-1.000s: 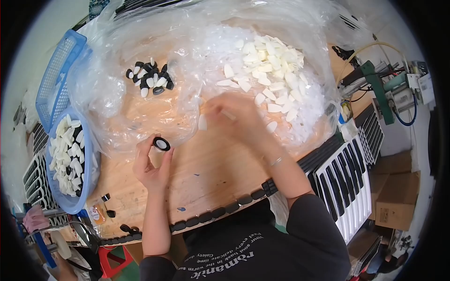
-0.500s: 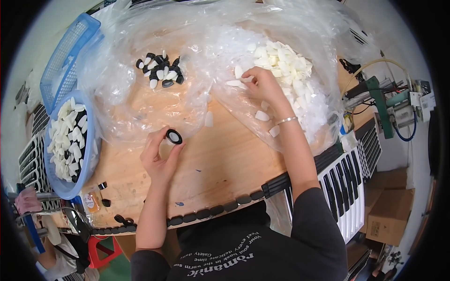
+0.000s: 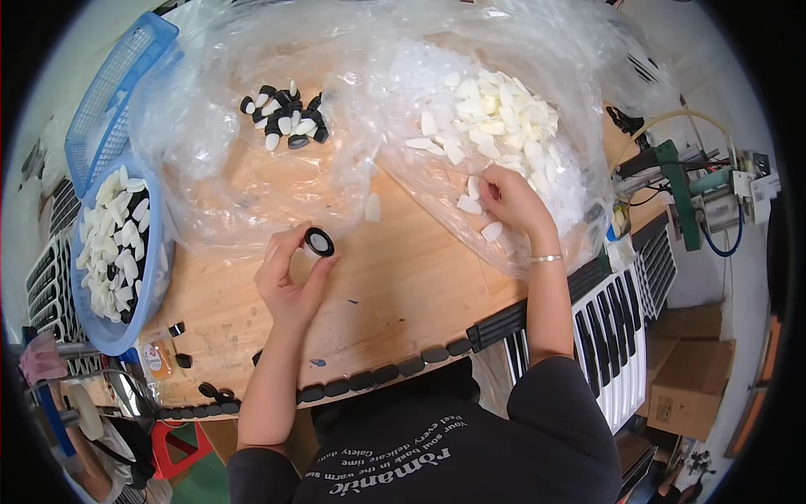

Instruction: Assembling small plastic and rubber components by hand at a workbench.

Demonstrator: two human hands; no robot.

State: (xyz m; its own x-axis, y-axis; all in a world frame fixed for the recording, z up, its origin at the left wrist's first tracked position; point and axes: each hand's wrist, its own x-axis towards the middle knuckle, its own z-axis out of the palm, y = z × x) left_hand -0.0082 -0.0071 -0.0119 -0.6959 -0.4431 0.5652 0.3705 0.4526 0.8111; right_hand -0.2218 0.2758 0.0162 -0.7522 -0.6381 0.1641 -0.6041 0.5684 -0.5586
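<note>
My left hand [image 3: 287,273] pinches a black ring-shaped cap [image 3: 319,242] with a whitish disc inside, tilted above the wooden table. To the right, my right hand [image 3: 514,200] is closed, its fingertips curled down at the near edge of the loose white pieces. A white flat oval piece [image 3: 473,187] shows right beside those fingertips; whether they grip it is hidden. Other white pieces [image 3: 468,205] lie just below on the clear plastic. Beyond the hand spreads a heap of flat white oval pieces [image 3: 504,109] on a plastic bag.
A small pile of black caps with white pieces [image 3: 290,118] lies on plastic film [image 3: 210,193] at the far left. A blue basket [image 3: 117,343] full of white and black pieces stands at the left. Black strips [image 3: 361,382] line the table's [image 3: 403,286] near edge. A green-framed device [image 3: 680,197] stands right.
My right hand has drawn nearer and to the right, uncovering white pieces by the heap, and its fingers have curled. The left hand has shifted slightly, still holding the black cap.
</note>
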